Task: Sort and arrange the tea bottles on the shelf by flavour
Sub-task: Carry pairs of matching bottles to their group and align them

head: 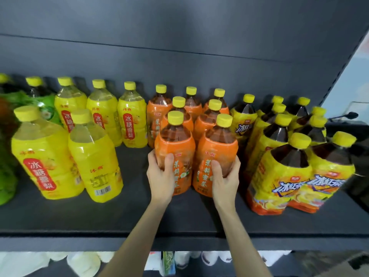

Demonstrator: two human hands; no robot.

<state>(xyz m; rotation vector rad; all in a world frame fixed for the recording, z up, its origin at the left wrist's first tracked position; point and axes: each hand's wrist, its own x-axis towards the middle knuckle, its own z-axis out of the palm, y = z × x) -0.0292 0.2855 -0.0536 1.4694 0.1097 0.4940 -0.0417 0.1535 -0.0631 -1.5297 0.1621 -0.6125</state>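
Here both hands are on the dark shelf (119,216), each one gripping a front orange bottle: the left hand (160,176) is wrapped around the left orange bottle (175,148), thumb on the label, and the right hand (225,178) is wrapped in the same way around the right orange bottle (217,152). The two bottles stand upright, just beside each other, near the front middle of the shelf. Behind them more orange bottles (207,118) stand in two short rows up to the back wall (179,47). To the left is the group of pale yellow bottles (95,156), three along the back and two bigger-looking ones in front, well apart from the left hand. At the far left edge green bottles (8,176) are partly cut off and blurred. To the right of the orange group stand the dark tea bottles (283,176) with yellow labels, in several rows, the front pair touching each other. All bottles in view have yellow caps. Under the shelf some white packages (83,262) are seen, too blurred to tell what they are
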